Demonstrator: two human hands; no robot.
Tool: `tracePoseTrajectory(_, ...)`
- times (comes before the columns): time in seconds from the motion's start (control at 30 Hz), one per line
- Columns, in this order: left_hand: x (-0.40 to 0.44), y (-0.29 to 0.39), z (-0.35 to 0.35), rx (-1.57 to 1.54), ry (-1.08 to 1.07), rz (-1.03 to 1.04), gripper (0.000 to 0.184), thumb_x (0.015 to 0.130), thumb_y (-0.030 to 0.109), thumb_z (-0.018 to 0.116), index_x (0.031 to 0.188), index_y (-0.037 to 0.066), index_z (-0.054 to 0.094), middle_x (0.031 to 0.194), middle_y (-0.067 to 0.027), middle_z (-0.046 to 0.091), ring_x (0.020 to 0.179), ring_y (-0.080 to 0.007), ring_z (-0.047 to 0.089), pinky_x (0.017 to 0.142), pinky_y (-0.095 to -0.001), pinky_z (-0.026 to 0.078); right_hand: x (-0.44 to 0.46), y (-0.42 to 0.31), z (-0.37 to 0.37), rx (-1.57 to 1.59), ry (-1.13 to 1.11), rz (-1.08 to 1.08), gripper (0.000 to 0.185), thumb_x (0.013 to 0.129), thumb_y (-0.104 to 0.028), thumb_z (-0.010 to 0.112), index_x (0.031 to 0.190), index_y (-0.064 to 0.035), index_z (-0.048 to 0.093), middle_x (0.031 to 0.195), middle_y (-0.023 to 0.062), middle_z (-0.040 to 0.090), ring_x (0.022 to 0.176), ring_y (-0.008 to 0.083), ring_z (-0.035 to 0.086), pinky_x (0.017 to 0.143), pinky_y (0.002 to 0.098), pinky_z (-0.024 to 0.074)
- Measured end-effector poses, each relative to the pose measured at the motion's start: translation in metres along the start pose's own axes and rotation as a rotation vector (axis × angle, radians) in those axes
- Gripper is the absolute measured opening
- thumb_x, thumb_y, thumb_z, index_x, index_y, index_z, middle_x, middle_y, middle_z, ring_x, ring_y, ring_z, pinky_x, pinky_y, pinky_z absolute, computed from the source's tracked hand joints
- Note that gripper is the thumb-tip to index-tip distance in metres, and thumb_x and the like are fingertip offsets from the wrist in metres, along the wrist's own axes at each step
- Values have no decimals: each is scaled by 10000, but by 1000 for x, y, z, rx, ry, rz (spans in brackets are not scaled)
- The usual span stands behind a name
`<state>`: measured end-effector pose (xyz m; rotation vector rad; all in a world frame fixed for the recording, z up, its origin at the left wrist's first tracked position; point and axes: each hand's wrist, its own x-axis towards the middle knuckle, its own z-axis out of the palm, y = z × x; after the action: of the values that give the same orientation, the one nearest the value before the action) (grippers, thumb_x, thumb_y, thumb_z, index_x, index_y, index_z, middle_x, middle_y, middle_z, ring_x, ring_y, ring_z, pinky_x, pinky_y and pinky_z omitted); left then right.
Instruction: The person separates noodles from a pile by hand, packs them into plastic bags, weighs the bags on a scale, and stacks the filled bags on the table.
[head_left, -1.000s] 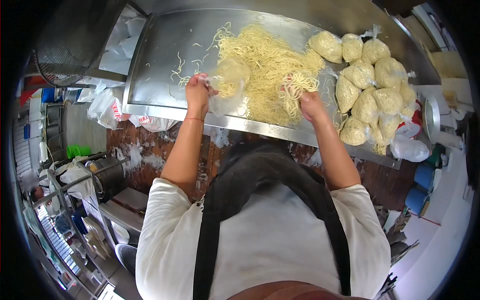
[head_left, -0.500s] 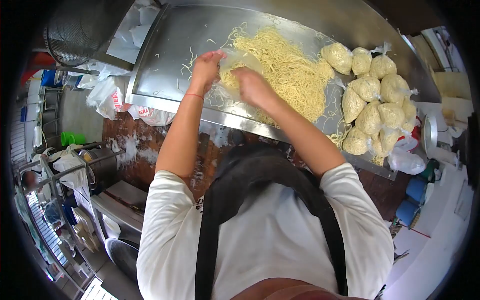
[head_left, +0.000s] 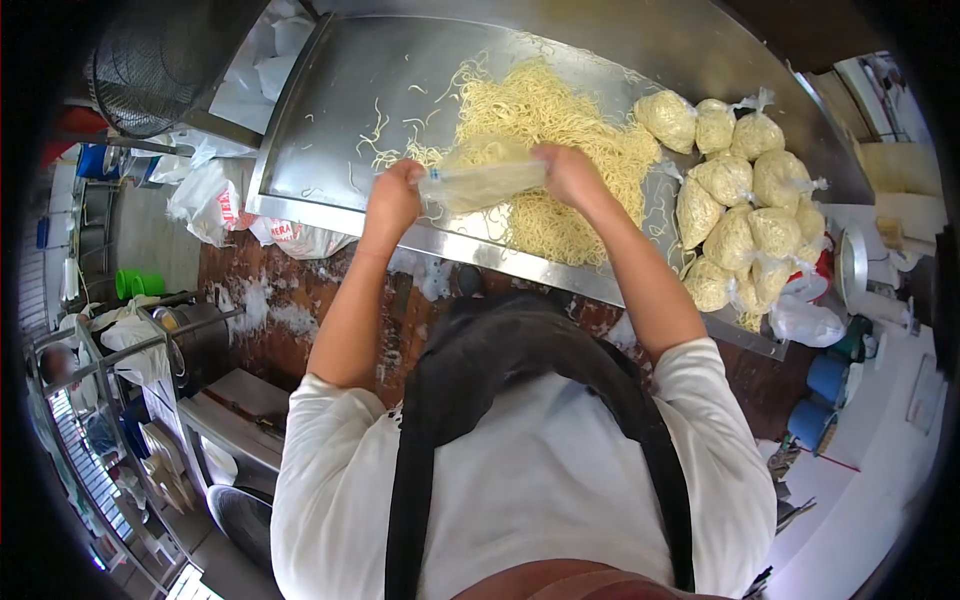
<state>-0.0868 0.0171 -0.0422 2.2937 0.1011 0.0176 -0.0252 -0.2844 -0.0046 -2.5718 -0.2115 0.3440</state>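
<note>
A clear plastic bag [head_left: 485,183] is stretched between my two hands, above the near left part of a loose pile of yellow noodles [head_left: 570,115]. My left hand [head_left: 396,190] is closed on the bag's left end. At its right end, my right hand [head_left: 572,175] grips the plastic. Yellow noodles show in or through the bag; which of the two is hard to tell. The pile lies on a steel tray table [head_left: 340,100], with stray strands to its left. Filled, tied noodle bags [head_left: 730,180] are grouped at the table's right end.
The table's raised steel rim [head_left: 440,243] runs along the near side. White plastic bags with red print [head_left: 210,200] hang at the left, below a wire mesh basket [head_left: 145,85]. Green containers [head_left: 140,284] and a metal rack stand lower left. Blue containers [head_left: 812,420] are at the right.
My right hand carried noodles left to the bag's opening, then moved back right and now holds the bag's edge. The bag went from hanging at my left hand to stretched between both hands.
</note>
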Motion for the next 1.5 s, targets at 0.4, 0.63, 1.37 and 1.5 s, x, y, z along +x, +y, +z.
tracePoseTrajectory(0.4, -16, 78, -40, -389, -31, -218, 208, 991, 108, 514, 1041, -40, 652, 625, -78, 602, 437, -131, 535, 448, -291, 436, -39, 3, -64, 585, 60, -96, 366, 933, -135, 601, 1288, -48, 598, 1181, 155, 660, 1097, 305, 624, 915, 379, 495)
tracePoseTrajectory(0.63, -24, 116, -9, -541, -118, -114, 209, 994, 125, 519, 1043, -25, 656, 671, -63, 614, 473, -115, 538, 466, -281, 463, -21, 4, 93, 339, -140, -206, 600, 905, -296, 661, 1425, -70, 464, 1394, 204, 512, 1314, 299, 467, 1092, 404, 369)
tracePoseTrajectory(1.37, 23, -37, 171, -535, 159, -215, 232, 943, 175, 567, 1083, 4, 635, 939, -128, 646, 860, -272, 647, 724, -409, 524, -31, -16, 151, 78, 136, -388, 508, 799, -250, 702, 1190, 39, 556, 1073, 231, 611, 1008, 423, 579, 902, 565, 444)
tracePoseTrajectory(1.5, -16, 20, 101, -952, 268, -313, 316, 949, 221, 580, 1206, 41, 614, 1095, -133, 619, 945, -283, 629, 730, -437, 524, 2, 7, 160, 663, -53, -12, 321, 891, -177, 630, 1115, 49, 590, 810, 188, 628, 759, 312, 603, 733, 446, 488)
